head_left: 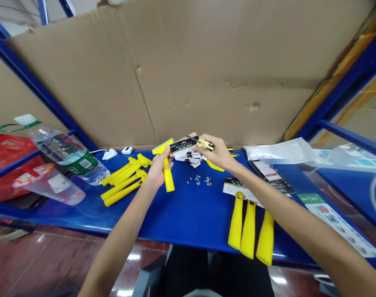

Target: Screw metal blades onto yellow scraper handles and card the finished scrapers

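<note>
My left hand [158,168] is closed round a yellow plastic scraper handle [168,181], its wide head pointing away from me. A black and white printed card [182,145] lies against the left fingertips; I cannot tell whether they grip it. My right hand [218,152] is wrapped round a screwdriver [204,144] with a pale yellow and black grip, its thin shaft pointing left above the cards. Beneath them lies a small stack of white cards [194,159]. Small metal nuts [198,180] and screws [208,181] are scattered on the blue table in front of the hands.
Several yellow handles [124,179] lie at left, beside a water bottle [83,161] and a plastic cup [59,185]. At right are carded yellow handles [248,231], a phone [270,175], a white plastic bag [277,150] and a leaflet [339,222]. Cardboard [206,74] walls the back.
</note>
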The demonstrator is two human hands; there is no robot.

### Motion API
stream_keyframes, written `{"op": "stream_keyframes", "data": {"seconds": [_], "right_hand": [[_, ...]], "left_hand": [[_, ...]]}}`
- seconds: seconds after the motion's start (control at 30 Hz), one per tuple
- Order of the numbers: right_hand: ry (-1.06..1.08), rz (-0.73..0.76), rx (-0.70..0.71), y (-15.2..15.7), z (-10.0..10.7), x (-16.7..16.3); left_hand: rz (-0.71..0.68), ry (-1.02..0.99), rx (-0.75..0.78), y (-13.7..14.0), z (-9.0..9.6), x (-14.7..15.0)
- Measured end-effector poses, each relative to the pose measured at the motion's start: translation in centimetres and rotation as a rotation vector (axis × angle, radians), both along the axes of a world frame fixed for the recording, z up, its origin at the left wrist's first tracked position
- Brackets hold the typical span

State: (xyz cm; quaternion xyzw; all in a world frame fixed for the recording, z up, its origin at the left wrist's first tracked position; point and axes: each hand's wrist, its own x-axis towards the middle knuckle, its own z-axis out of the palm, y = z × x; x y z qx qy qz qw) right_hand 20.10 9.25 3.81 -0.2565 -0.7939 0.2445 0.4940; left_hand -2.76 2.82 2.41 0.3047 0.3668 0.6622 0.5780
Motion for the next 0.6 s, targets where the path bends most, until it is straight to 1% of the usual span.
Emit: {"op": "stream_keyframes", "data": {"seconds": [0.07,0.17,0.27,0.33,0.4,0.47,0.53,0.6], "right_hand": [[-0.045,0.03,-0.032,0.0,0.3,0.4],[-0.068,0.116,-0.067,-0.2,1.1,1.1],[-0.066,0.267,-0.094,-0.9,1.8,1.2],[-0.068,0.317,-0.11,-1.4,2.0,0.9],[-0.068,0.288,-0.122,-1.8,2.0,0.5],[-0.051,0.231,-0.137,-2.1,1.8,0.0],[-0.006,0.2,-0.17,-2.1,1.7,-0.2],[0.036,0.184,-0.188,-2.1,1.6,-0.3]], "left_hand": [[0.018,-0.035,-0.002,0.1,0.0,-0.3],[0.134,-0.092,0.095,0.3,0.9,-1.4],[0.283,-0.114,0.249,0.3,3.2,-2.7],[0.345,-0.08,0.324,0.3,5.0,-3.2],[0.341,-0.053,0.38,0.2,6.6,-2.9],[0.287,-0.058,0.415,0.1,7.4,-1.9],[0.221,-0.094,0.443,0.2,7.4,-0.6],[0.171,-0.114,0.435,0.4,6.7,0.6]]}}
